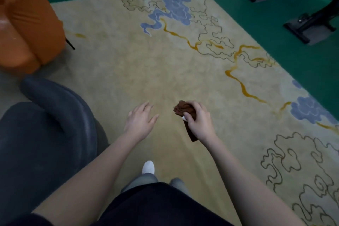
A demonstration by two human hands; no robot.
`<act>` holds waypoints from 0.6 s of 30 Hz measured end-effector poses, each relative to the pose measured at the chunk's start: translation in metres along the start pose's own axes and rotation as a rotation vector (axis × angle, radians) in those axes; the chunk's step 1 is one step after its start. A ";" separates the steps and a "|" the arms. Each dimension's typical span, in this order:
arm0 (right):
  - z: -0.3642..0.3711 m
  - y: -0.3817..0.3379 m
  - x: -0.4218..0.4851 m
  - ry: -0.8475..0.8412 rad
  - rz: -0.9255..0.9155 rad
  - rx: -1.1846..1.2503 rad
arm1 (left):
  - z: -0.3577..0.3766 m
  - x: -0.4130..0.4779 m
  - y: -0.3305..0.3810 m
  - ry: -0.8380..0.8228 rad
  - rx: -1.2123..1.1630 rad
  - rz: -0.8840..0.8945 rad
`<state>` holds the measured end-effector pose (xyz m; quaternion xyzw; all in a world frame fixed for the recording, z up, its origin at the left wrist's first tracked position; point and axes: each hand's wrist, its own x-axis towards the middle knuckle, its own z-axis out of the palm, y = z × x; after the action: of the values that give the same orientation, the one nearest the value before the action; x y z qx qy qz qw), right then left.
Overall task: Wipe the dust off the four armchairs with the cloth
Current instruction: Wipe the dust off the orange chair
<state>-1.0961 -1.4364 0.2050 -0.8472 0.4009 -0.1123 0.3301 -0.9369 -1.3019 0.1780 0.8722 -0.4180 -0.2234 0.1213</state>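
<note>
Bare forearms (pixel 102 161) stretched over the rug (pixel 128 60). The right hand (pixel 199 124) gripped the bunched brown cloth (pixel 183 109) and the left hand (pixel 141 121) was spread, empty. The grey armchair (pixel 45 124) and the orange armchair (pixel 27 24) stood at the rug's left edge, neither touched. How many had been wiped could not be told.

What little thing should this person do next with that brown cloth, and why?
Probably swing the right hand leftward and lay the cloth on the dark blue armchair. The cloth is bunched in that hand over the rug, touching no chair, and that armchair is nearest; the left hand is empty.
</note>
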 end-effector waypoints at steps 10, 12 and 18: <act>0.013 -0.043 0.141 -0.088 -0.124 -0.003 | -0.050 0.095 -0.039 0.066 -0.011 -0.155; 0.021 -0.053 0.170 -0.136 -0.172 -0.013 | -0.057 0.109 -0.046 0.083 -0.016 -0.208; 0.043 -0.079 0.261 -0.252 -0.334 0.008 | -0.079 0.154 -0.065 0.128 0.017 -0.376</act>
<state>-0.8577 -1.5767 0.2047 -0.9079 0.2100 -0.0602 0.3578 -0.7690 -1.3807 0.1767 0.9482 -0.2411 -0.1829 0.0965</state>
